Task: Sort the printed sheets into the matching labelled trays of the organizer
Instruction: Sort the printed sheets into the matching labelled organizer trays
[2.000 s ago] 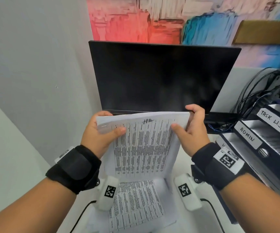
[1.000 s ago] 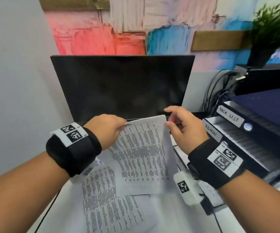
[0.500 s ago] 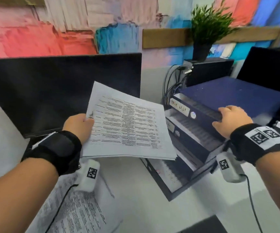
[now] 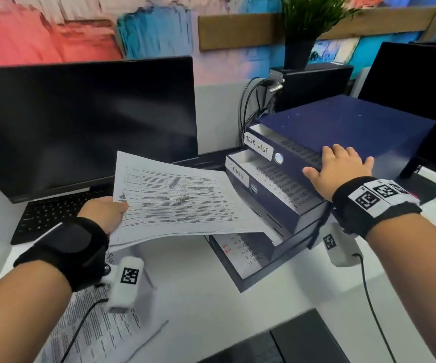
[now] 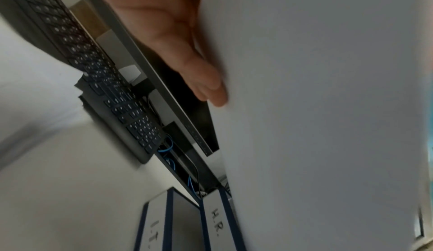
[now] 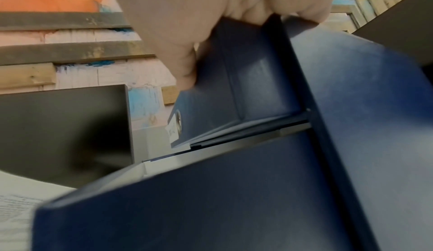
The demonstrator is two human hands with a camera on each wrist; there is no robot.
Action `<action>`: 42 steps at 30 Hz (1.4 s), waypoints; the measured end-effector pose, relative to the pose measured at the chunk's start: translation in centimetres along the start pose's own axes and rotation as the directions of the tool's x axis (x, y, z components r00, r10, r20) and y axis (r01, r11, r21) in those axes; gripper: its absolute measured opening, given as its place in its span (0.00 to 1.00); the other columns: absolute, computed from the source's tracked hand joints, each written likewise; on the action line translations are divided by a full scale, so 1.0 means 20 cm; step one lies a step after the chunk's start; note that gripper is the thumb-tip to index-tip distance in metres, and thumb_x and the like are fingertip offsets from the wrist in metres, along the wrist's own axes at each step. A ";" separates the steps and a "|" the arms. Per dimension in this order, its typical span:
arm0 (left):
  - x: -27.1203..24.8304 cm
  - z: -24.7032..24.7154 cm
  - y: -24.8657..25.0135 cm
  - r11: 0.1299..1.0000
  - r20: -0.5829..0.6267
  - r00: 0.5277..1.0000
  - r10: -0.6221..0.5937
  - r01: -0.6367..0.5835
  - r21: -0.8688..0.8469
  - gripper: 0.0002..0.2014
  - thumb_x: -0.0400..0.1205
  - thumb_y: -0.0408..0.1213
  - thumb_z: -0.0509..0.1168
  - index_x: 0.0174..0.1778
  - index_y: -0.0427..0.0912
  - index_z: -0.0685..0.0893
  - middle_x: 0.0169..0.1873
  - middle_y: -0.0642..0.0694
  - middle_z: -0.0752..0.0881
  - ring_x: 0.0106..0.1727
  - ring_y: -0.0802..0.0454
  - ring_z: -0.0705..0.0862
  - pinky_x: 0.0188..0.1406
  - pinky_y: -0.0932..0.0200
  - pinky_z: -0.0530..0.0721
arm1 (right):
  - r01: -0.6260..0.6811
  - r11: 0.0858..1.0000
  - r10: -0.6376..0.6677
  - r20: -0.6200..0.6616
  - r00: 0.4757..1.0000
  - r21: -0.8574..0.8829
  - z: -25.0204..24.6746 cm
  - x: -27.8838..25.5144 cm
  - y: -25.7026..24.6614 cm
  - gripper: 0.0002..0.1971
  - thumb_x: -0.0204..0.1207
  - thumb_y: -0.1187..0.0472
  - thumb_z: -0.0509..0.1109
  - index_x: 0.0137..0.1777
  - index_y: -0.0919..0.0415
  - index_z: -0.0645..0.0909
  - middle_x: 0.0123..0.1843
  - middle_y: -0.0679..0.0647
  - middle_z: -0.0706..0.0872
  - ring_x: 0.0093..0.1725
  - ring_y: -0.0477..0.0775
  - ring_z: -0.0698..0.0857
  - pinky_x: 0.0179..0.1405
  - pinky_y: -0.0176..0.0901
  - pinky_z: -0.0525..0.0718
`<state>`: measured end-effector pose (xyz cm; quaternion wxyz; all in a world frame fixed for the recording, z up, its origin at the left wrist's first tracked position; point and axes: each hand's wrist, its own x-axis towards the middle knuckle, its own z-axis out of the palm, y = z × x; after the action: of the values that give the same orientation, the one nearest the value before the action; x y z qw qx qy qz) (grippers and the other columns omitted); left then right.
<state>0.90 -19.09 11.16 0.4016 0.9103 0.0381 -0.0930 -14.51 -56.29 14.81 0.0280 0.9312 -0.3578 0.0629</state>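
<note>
My left hand (image 4: pixel 106 209) pinches a printed sheet (image 4: pixel 185 203) by its left edge and holds it flat in the air. The sheet's right end reaches over the front of the navy organizer (image 4: pixel 348 127), below the tray labelled ADMIN (image 4: pixel 237 174). Above that sits the TASK LIST tray (image 4: pixel 258 147). In the left wrist view my fingers (image 5: pixel 206 82) lie under the sheet's blank underside (image 5: pixel 316 106), with the H.R. label (image 5: pixel 215 221) and I.T. label (image 5: pixel 152 231) below. My right hand (image 4: pixel 338 167) grips the organizer's top front corner (image 6: pixel 246 66), fingers curled over the edge, thumb on the side.
A stack of printed sheets (image 4: pixel 94 334) lies on the white desk at lower left. A dark monitor (image 4: pixel 86 121) and black keyboard (image 4: pixel 54 213) stand behind my left hand. Cables (image 4: pixel 251 106), a potted plant (image 4: pixel 306 24) and a second screen (image 4: pixel 416 87) are behind the organizer. The lowest tray (image 4: pixel 240 258) holds a sheet.
My right hand let go of the sheet and went to the organizer's top corner. My left hand alone carried the sheet rightward, up to the organizer's front.
</note>
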 end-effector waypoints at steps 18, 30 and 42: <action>-0.10 0.34 0.02 0.982 0.036 0.998 -0.059 0.065 -0.179 0.14 0.81 0.33 0.63 0.59 0.28 0.82 0.59 0.28 0.83 0.50 0.38 0.82 0.53 0.47 0.78 | 0.095 0.995 -0.096 0.039 0.995 0.032 -0.01 -0.04 0.03 0.18 0.84 0.44 0.50 0.68 0.47 0.71 0.82 0.60 0.59 0.80 0.70 0.53 0.76 0.73 0.47; -0.17 0.63 0.20 0.834 0.423 0.904 -0.068 0.284 -0.473 0.06 0.86 0.34 0.58 0.52 0.41 0.81 0.44 0.41 0.87 0.37 0.47 0.86 0.37 0.56 0.87 | 0.107 0.993 -0.109 0.051 0.993 0.039 -0.01 -0.05 0.04 0.17 0.84 0.45 0.49 0.67 0.45 0.71 0.80 0.59 0.61 0.80 0.70 0.54 0.76 0.72 0.48; -0.19 0.83 0.38 0.915 0.523 0.852 -0.006 0.216 -0.340 0.08 0.84 0.35 0.62 0.53 0.35 0.81 0.35 0.41 0.82 0.25 0.54 0.74 0.24 0.64 0.76 | 0.174 0.945 -0.164 -0.061 0.985 0.275 -0.04 -0.04 0.17 0.23 0.84 0.50 0.53 0.76 0.58 0.67 0.77 0.58 0.71 0.77 0.60 0.67 0.77 0.61 0.59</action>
<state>-4.04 -36.41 6.42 0.5625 0.7512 0.0014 -0.3453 -17.46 -58.15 15.50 -0.0918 0.9517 -0.2637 0.1277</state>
